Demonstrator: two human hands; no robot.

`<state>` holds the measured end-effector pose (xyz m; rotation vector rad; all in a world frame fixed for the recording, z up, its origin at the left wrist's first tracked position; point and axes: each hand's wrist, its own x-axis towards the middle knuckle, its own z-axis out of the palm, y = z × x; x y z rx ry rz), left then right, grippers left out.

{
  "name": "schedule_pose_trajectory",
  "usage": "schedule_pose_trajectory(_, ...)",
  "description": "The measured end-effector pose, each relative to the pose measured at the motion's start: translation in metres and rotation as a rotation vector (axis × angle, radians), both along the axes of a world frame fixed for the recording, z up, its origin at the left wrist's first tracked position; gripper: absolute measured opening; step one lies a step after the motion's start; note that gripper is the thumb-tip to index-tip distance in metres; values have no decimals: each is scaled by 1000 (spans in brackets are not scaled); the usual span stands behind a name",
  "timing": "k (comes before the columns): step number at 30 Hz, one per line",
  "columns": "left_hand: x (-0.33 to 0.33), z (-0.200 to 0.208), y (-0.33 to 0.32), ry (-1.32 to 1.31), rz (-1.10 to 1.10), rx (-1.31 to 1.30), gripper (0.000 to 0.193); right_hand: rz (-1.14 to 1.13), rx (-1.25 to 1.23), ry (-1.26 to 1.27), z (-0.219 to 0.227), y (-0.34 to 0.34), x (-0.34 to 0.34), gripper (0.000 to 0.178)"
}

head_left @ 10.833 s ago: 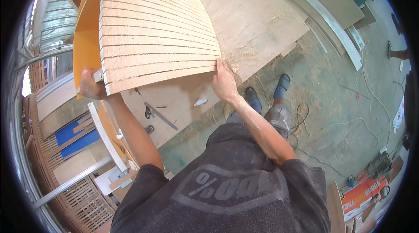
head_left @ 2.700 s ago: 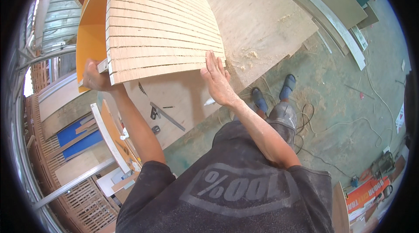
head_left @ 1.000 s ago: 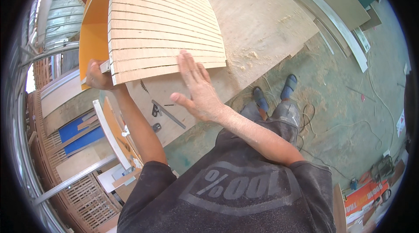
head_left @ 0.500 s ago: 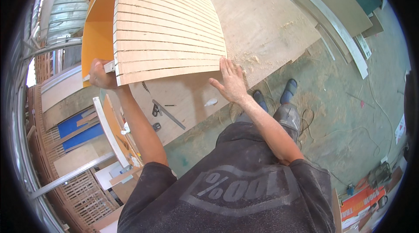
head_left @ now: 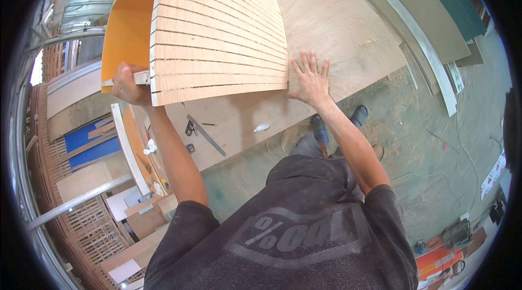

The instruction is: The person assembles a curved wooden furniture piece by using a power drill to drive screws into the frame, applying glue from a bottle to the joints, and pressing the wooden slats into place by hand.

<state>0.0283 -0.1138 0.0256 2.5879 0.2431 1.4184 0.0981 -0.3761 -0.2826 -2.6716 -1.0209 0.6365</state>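
Observation:
A curved plywood panel (head_left: 223, 34) with several parallel saw cuts across its face stands on the plywood tabletop (head_left: 348, 45). Behind its white left edge is an orange-yellow inner board (head_left: 126, 29). My left hand (head_left: 130, 83) is closed around a short pale wooden bar (head_left: 142, 77) at the panel's lower left; some of its fingers are hidden. My right hand (head_left: 311, 80) lies palm down on the tabletop with fingers spread, just beside the panel's right end.
Near the table's front edge lie a combination square (head_left: 206, 139), a pencil (head_left: 209, 124), a tape measure (head_left: 190, 148) and a white object (head_left: 262, 127). Long boards (head_left: 408, 29) lean at the right. Cables (head_left: 435, 175) trail over the dusty floor. Stacked boards (head_left: 89, 143) stand at left.
My right hand has left the panel's lower right corner and moved right onto the tabletop, fingers wider apart. Clumps of sawdust there are mostly gone. My left hand keeps its hold.

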Motion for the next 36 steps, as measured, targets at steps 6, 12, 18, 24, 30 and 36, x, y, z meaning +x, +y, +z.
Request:
schedule_pose_trajectory(6, -11, -3, 19, 12, -46, -124, 47, -18, 137, -49, -17, 11, -10, 113)
schedule_pose_trajectory(12, -5, 0, 13, 18, 0, -6, 47, 67, 304, -127, -34, 14, -18, 84)
schedule_pose_trajectory(18, -13, 3, 37, 40, -27, -89, 43, 289, 388, -286, -44, 18, -35, 49)
schedule_pose_trajectory(24, -11, 5, 29, 47, -69, -105, 42, 533, 316, -252, -44, -13, -23, 30)
schedule_pose_trajectory(30, -12, 3, 31, 59, -18, 89, 41, 638, 379, -358, -30, -61, 27, 29)
schedule_pose_trajectory(36, -10, 6, 27, 29, -44, 70, 38, 559, 317, -198, -28, -92, 36, 34)
